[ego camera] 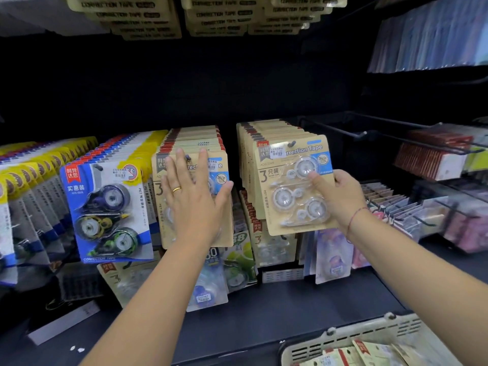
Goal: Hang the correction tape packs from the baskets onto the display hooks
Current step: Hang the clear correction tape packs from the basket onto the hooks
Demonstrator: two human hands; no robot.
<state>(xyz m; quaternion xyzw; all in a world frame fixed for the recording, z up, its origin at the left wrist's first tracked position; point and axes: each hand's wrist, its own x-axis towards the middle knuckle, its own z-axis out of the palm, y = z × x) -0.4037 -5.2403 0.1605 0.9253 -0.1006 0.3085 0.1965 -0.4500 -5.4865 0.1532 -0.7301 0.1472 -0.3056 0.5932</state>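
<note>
Right hand (340,196) has a closed grip on the right edge of a correction tape pack (293,186), thumb on the blister. This leaves the hang hole free at the hook tip (292,143), 12 o'clock. Nearest, at 5 o'clock, the basket (343,336) holds more packs. Left hand (195,199) lies open and flat on the neighbouring row (169,228), likely squaring it. Farther, at 2 o'clock, a bare hook (361,133) offers room.

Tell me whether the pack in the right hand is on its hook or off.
On: the hook tip pokes through the hang hole of the pack, which the right hand grips.
</note>
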